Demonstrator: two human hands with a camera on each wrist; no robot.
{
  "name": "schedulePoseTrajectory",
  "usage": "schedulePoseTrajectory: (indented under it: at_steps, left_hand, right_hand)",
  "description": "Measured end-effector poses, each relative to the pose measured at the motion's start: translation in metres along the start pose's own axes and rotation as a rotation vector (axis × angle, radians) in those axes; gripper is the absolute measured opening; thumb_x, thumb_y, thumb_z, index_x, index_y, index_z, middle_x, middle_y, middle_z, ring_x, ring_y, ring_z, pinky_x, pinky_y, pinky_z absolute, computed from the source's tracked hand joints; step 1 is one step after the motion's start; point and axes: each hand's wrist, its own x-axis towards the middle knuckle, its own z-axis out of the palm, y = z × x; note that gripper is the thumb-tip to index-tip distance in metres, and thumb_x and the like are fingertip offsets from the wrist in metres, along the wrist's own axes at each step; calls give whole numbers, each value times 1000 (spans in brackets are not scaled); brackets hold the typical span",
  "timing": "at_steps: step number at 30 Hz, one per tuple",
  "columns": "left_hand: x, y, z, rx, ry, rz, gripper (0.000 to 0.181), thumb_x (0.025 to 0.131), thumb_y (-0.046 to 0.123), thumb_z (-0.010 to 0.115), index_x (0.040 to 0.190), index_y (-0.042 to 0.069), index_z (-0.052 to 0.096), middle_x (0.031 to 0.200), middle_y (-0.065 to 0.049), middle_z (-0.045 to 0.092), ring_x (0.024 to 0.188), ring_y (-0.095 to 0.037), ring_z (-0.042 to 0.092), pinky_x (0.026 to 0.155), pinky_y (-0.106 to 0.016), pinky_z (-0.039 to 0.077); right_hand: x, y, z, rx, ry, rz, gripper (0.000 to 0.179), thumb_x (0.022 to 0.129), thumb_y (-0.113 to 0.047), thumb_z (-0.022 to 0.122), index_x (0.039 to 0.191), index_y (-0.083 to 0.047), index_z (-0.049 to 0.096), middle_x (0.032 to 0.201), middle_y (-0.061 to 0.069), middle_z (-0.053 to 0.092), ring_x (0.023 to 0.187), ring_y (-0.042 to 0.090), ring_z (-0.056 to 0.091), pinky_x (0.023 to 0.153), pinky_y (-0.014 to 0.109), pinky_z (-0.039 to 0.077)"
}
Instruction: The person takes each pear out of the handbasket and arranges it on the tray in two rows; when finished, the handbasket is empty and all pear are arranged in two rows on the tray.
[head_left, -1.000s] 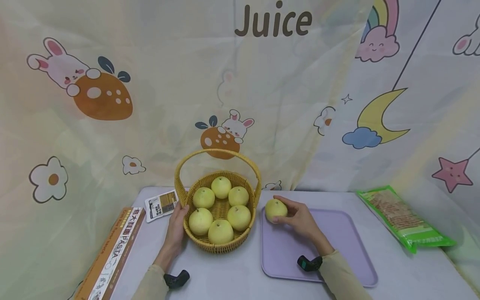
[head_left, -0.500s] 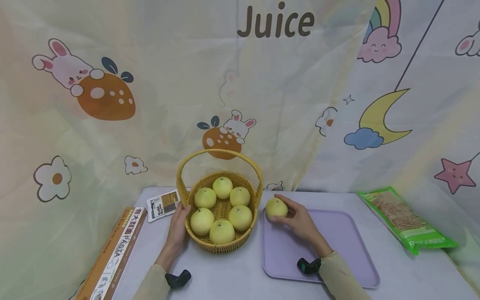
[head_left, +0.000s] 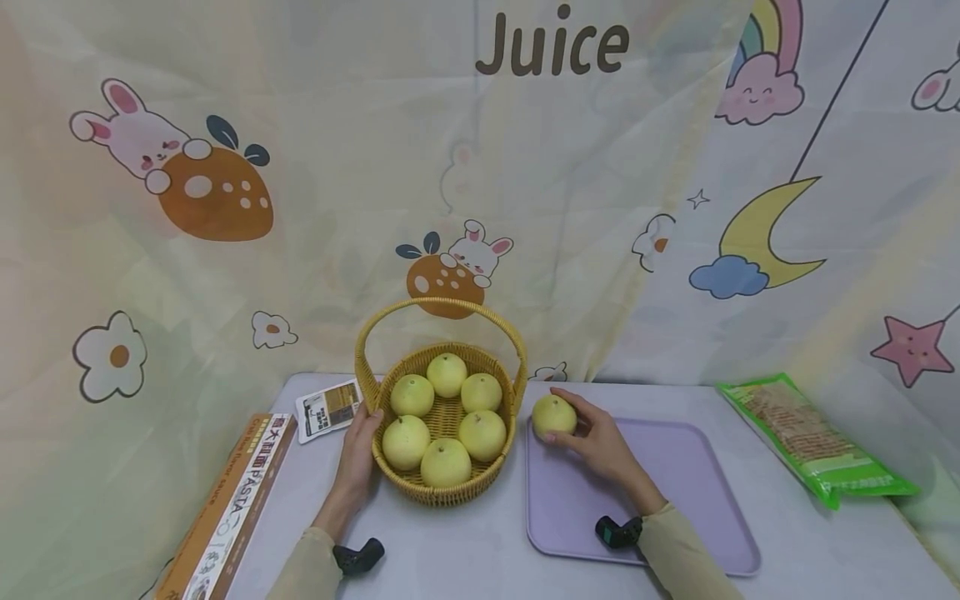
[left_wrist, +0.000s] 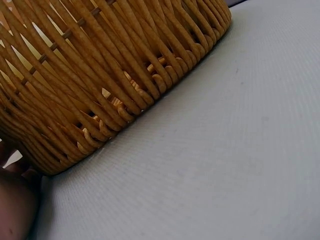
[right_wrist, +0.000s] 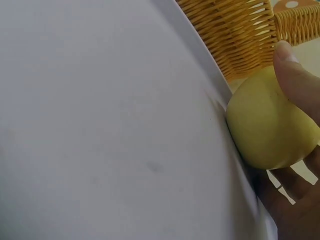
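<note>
In the head view my left hand (head_left: 356, 462) grips the left side of a round wicker basket (head_left: 438, 497) with a tall arched handle, thumb at the rim. Its fingers are mostly hidden along the outside wall; in the left wrist view they show at the wicker's lower left. Inside the basket several pale yellow-green pears (head_left: 446, 463) lie in a ring. My right hand (head_left: 603, 442) holds another pear (head_left: 553, 417) between thumb and fingers. That pear is at the far left corner of a lilac tray (head_left: 660, 500), close against its raised edge in the right wrist view.
A long orange pasta box (head_left: 225, 508) lies at the table's left. Behind it is a small white packet (head_left: 327, 411). A green-edged clear bag (head_left: 810, 437) of brown food lies on the right. A printed cloth (head_left: 337, 208) hangs behind the table (head_left: 450, 558).
The head view has shifted slightly, so everything sits a little further right in it. Both hands keep their places, left on the basket and right on the pear.
</note>
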Motion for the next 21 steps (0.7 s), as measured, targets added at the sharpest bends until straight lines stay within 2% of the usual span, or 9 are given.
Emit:
schedulePoseTrajectory:
  at_steps: [7, 13, 18, 21]
  left_hand:
    - [-2, 3, 1, 10, 8, -3, 65, 114, 41, 37, 172, 22, 13, 180, -4, 14, 167, -26, 5, 136, -54, 3]
    - [-2, 4, 2, 12, 3, -1, 64, 115, 41, 36, 172, 23, 14, 179, -4, 15, 167, -27, 7, 136, -54, 4]
    - [-2, 3, 2, 6, 5, 3, 64, 115, 41, 36, 172, 23, 15, 179, -4, 15, 167, -26, 7, 136, -54, 4]
    - [-2, 3, 1, 14, 5, -1, 64, 115, 42, 36, 172, 23, 14, 179, -3, 15, 167, -26, 6, 136, -54, 4]
  right_hand:
    - [-1, 1, -2, 19, -5, -31, 82, 89, -21, 89, 159, -12, 48, 164, 13, 49, 149, 38, 48, 118, 60, 44]
    - [-2, 1, -3, 6, 5, -27, 88, 86, -22, 91, 161, -10, 46, 165, 14, 48, 150, 40, 47, 120, 61, 43]
    - [-2, -7, -5, -28, 31, -27, 95, 80, -21, 95, 161, -10, 45, 163, 18, 49, 147, 42, 50, 117, 61, 47]
    - [-2, -16, -8, -44, 74, -45, 95, 78, -18, 96, 160, -12, 48, 160, 18, 52, 145, 42, 53, 111, 58, 54]
